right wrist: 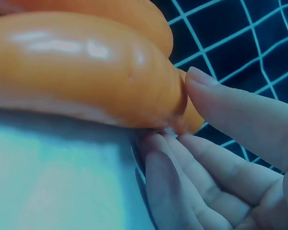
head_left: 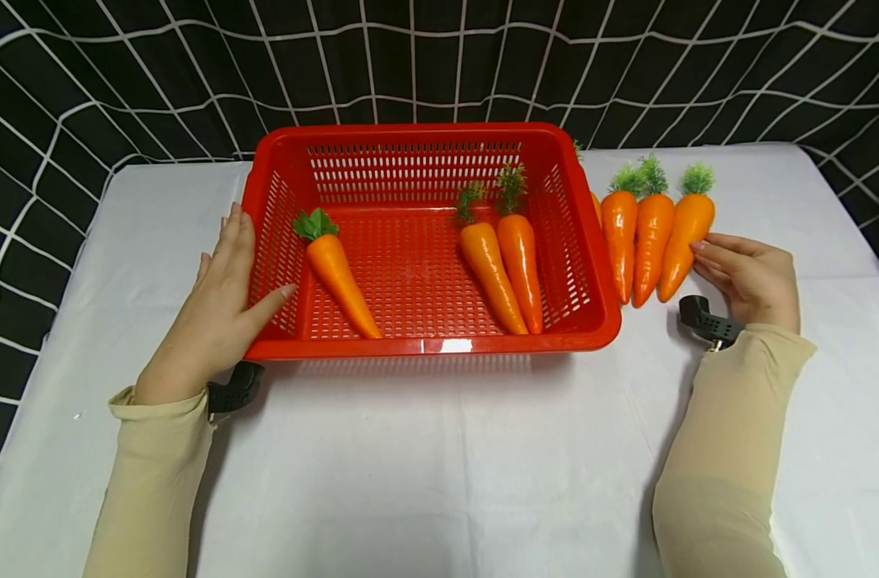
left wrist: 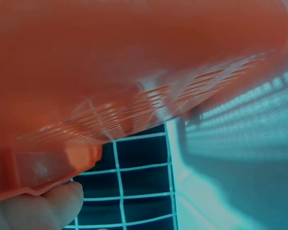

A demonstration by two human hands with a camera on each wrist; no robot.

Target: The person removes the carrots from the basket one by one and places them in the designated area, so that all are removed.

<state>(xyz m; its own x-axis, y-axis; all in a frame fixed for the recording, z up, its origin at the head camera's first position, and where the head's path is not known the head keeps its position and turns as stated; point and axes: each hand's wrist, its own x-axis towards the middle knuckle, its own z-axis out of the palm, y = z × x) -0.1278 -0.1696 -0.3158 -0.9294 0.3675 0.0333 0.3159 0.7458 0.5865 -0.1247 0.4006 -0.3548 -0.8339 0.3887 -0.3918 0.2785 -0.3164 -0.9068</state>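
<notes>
A red plastic basket (head_left: 439,346) with slotted walls holds three orange toy carrots: one with leafy green tops (head_left: 341,281) at its left, and two with feathery tops (head_left: 491,273) at its right. My left hand (head_left: 208,321) lies along the basket's left rim, its fingers straight and the thumb reaching over the edge. In the left wrist view, a fingertip (left wrist: 65,203) is right at the rim. To the right of the basket, my right hand (head_left: 753,277) pinches the outermost carrot (head_left: 685,245) at its side. The right wrist view shows the thumb on this carrot (right wrist: 86,67) and the fingers low beside it.
Two more carrots (head_left: 620,241) (head_left: 653,245) lie side by side between the held carrot and the basket; another shows partly behind the basket's right rim. A white cloth (head_left: 410,466) covers the table. Black fabric with a white grid (head_left: 439,64) hangs behind and along the sides.
</notes>
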